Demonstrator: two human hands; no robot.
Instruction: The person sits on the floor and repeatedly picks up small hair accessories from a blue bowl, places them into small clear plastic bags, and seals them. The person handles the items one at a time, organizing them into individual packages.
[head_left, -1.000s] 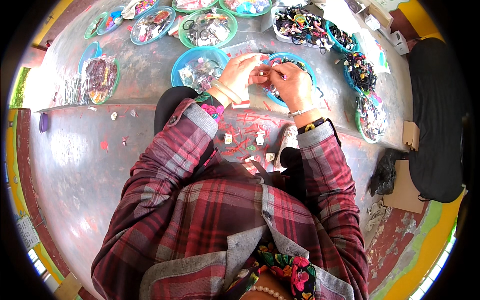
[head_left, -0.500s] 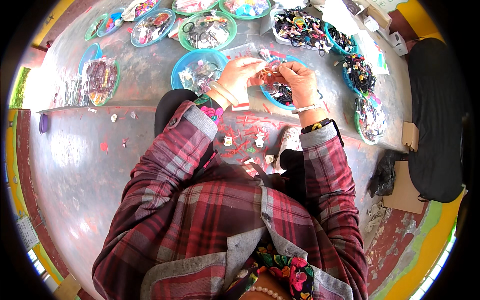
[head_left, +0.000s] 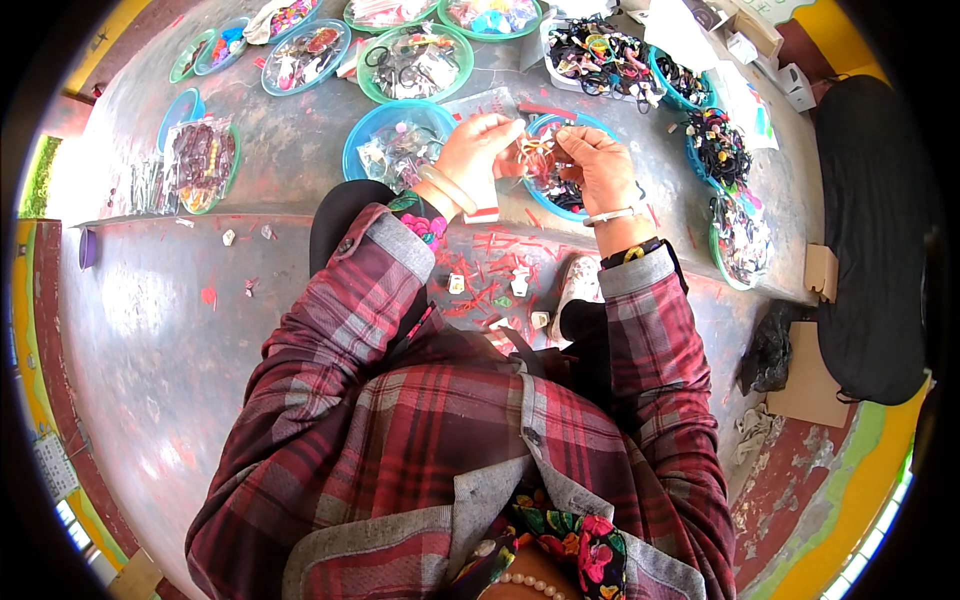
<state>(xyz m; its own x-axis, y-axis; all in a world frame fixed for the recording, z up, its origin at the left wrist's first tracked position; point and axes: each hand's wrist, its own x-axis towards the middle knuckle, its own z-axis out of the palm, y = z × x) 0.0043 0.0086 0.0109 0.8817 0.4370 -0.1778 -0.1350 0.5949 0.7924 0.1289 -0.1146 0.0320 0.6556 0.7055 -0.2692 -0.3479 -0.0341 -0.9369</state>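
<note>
In front of me my left hand (head_left: pixel 478 158) and my right hand (head_left: pixel 602 172) face each other with bent fingers. Between them is a small bunch of thin orange-red bands (head_left: pixel 537 150), pinched at both ends by thumbs and fingers. Its exact kind is too small to make out. Below and behind the bunch stands a blue basket (head_left: pixel 583 118) of dark hair ties, partly covered by my right hand. A round blue basin (head_left: pixel 352 152) with clear packets sits beside my left wrist.
Farther back are a green basin (head_left: pixel 465 72) of packaged pieces and a white tray (head_left: pixel 560 82) heaped with black hair ties. Red scraps (head_left: pixel 490 270) litter the lower floor by my shoe (head_left: pixel 580 280). A long black bag (head_left: pixel 870 240) lies at the right.
My hands have shifted slightly, and the orange-red bands between them show more openly. A red strip now shows at the far edge of the basket behind them.
</note>
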